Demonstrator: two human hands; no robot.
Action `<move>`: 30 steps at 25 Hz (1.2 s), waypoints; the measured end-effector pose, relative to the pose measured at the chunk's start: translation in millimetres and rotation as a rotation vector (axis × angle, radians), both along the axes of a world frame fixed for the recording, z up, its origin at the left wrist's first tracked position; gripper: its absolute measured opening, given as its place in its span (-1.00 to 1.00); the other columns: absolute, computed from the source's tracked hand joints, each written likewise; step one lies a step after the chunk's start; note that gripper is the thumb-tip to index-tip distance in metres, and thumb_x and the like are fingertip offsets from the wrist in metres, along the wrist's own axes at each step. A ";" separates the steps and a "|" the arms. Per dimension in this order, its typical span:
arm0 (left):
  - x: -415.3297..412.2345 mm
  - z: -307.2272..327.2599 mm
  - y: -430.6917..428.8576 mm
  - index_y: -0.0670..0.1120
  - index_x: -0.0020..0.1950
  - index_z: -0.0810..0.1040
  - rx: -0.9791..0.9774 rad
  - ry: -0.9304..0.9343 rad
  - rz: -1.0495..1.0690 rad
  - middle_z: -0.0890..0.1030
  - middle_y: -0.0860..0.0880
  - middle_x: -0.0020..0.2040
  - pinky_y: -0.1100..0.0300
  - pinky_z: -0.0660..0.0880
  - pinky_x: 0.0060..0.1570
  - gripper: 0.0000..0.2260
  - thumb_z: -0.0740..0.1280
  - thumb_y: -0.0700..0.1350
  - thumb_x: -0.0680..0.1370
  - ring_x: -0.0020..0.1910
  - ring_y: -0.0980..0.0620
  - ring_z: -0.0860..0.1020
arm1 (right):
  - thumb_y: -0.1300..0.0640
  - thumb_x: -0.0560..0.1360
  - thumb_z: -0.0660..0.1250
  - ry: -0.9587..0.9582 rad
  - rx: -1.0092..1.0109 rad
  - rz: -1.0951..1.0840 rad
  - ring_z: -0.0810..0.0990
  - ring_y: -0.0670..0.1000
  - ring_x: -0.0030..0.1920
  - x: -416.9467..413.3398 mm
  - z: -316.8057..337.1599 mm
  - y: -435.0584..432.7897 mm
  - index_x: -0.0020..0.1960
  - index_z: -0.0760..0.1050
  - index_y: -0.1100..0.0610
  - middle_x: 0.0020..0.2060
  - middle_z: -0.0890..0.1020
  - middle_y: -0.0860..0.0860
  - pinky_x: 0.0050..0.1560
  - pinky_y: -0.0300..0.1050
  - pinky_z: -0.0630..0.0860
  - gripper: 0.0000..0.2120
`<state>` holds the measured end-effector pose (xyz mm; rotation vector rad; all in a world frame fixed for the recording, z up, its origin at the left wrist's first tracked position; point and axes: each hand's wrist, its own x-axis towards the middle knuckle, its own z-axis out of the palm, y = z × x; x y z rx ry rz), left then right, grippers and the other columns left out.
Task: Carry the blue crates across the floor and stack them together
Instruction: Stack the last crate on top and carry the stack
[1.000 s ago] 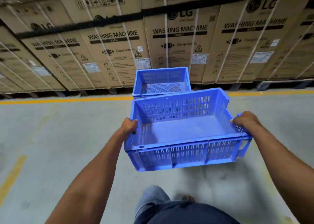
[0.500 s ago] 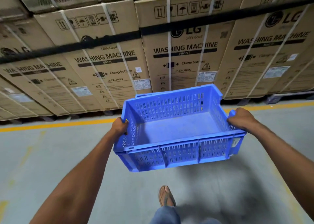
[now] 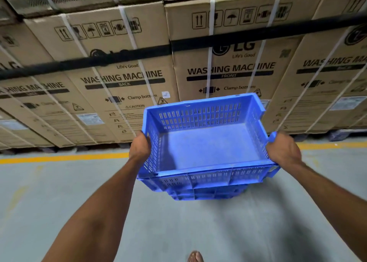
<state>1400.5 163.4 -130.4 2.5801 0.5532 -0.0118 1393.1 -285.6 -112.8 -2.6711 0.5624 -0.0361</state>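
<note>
An empty blue slotted crate (image 3: 208, 148) fills the middle of the head view, held level between both hands. My left hand (image 3: 140, 147) grips its left rim and my right hand (image 3: 283, 151) grips its right rim near a side handle. Directly under it, the front of a second blue crate (image 3: 206, 195) shows on the floor, mostly hidden by the carried one. Whether the two crates touch cannot be told.
A wall of strapped cardboard washing machine boxes (image 3: 127, 78) stands on pallets just behind the crates. A yellow floor line (image 3: 59, 158) runs along their base. Grey concrete floor (image 3: 49, 202) spreads to the left and right. My foot (image 3: 195, 256) shows at the bottom edge.
I have walked closer to the boxes with the crate in both hands. The crate on the floor, seen behind it a second ago, now lies right beneath the carried crate.
</note>
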 end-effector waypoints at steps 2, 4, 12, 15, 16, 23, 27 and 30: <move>13.5 -11.1 3.4 -0.23 0.14 0.41 0.004 -0.068 -0.005 0.60 -0.35 0.04 0.02 0.37 -0.19 -0.82 0.19 -0.12 0.66 -0.01 -0.35 0.59 | 0.22 0.42 0.29 -0.030 0.002 0.018 0.63 0.35 -0.01 12.3 -9.0 2.5 -0.10 0.45 0.16 -0.03 0.63 0.32 -0.11 0.01 0.49 -0.94; 27.2 -20.7 7.0 -0.24 0.14 0.42 0.020 -0.106 -0.010 0.60 -0.35 0.01 0.03 0.35 -0.20 -0.80 0.20 -0.10 0.66 -0.03 -0.34 0.59 | 0.22 0.42 0.30 -0.050 -0.003 0.039 0.63 0.36 -0.04 27.2 -20.3 0.8 -0.20 0.37 0.12 -0.06 0.63 0.33 -0.16 -0.03 0.44 -0.90; 102.9 -78.1 30.3 -0.24 0.17 0.45 0.081 -0.204 0.004 0.61 -0.34 0.04 -0.01 0.44 -0.19 -0.76 0.24 -0.07 0.64 -0.06 -0.31 0.61 | 0.20 0.37 0.27 -0.130 -0.050 0.042 0.52 0.25 -0.20 97.5 -85.7 12.7 -0.06 0.48 0.21 -0.18 0.52 0.21 -0.22 -0.07 0.39 -0.84; 115.3 -105.9 34.3 -0.24 0.17 0.47 0.066 -0.168 -0.010 0.62 -0.25 -0.13 0.07 0.44 -0.28 -0.78 0.24 -0.12 0.63 -0.22 -0.18 0.60 | 0.16 0.39 0.32 -0.147 -0.102 0.019 0.61 0.31 0.01 107.7 -112.7 12.5 0.06 0.51 0.24 0.01 0.59 0.29 -0.17 -0.05 0.42 -0.73; 118.2 -109.6 35.3 -0.24 0.15 0.48 0.060 -0.160 -0.016 0.60 -0.19 -0.22 0.12 0.44 -0.34 -0.81 0.24 -0.14 0.63 -0.30 -0.13 0.58 | 0.15 0.39 0.35 -0.149 -0.108 0.004 0.61 0.32 0.03 108.5 -120.4 10.7 0.07 0.51 0.25 0.05 0.59 0.31 -0.16 -0.05 0.42 -0.71; 125.4 -107.8 33.0 -0.37 0.24 0.49 0.257 -0.118 -0.060 0.58 -0.34 0.09 -0.07 0.52 0.02 -0.71 0.29 -0.20 0.59 0.04 -0.28 0.59 | 0.08 0.38 0.45 -0.155 -0.383 0.017 0.61 0.23 -0.03 94.3 -116.2 16.8 -0.10 0.50 0.20 -0.18 0.55 0.19 -0.18 -0.05 0.41 -0.77; 110.4 -90.7 4.2 -0.19 0.35 0.49 0.327 -0.489 -0.221 0.47 -0.26 0.33 -0.09 0.47 0.20 -0.68 0.30 -0.13 0.61 0.23 -0.24 0.52 | 0.08 0.45 0.35 -0.526 -0.392 0.157 0.62 0.26 0.03 78.3 -114.8 60.1 0.01 0.62 0.18 -0.07 0.65 0.23 -0.02 0.06 0.50 -0.78; 75.8 -94.2 -30.1 -0.02 0.06 0.65 0.206 -0.652 -0.387 0.65 0.04 -0.09 0.16 0.50 -0.17 -0.85 0.34 0.01 0.60 -0.12 0.03 0.60 | -0.02 0.52 0.26 -0.770 -0.275 0.356 0.64 0.23 -0.02 51.8 -135.0 109.9 -0.01 0.65 0.10 -0.10 0.69 0.15 -0.04 0.03 0.49 -0.74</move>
